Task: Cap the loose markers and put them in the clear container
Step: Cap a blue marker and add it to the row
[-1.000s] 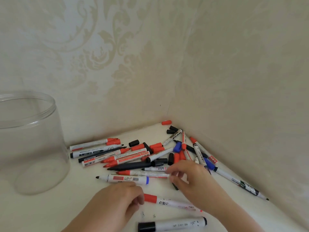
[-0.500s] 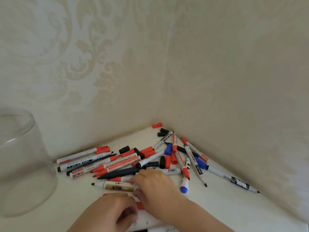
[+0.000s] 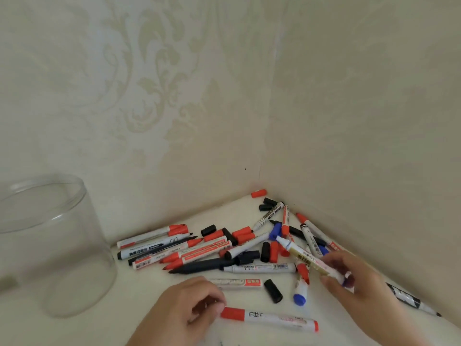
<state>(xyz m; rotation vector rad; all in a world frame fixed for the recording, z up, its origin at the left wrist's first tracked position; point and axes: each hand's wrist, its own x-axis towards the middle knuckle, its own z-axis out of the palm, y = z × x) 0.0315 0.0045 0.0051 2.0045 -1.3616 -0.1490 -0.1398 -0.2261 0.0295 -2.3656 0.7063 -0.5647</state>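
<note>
While the fingers [image 3: 331, 278] of the right hand [image 3: 359, 283] pinch the uncapped blue marker [image 3: 308, 260] above the pile and the left hand [image 3: 189, 308] holds the red-capped marker [image 3: 269, 319] on the worktop [image 3: 74, 330], select a blue cap [image 3: 275, 231], press it on squarely, then transfer to the empty clear container [image 3: 50, 245] at left.

Two walls [image 3: 174, 96] meet in a corner [image 3: 259, 181], both papered in pale cream with a faint damask scroll pattern. Below the corner a white surface [image 3: 139, 290] spreads outward. Soft, even light falls left of the corner; the right-hand wall sits slightly dimmer.
</note>
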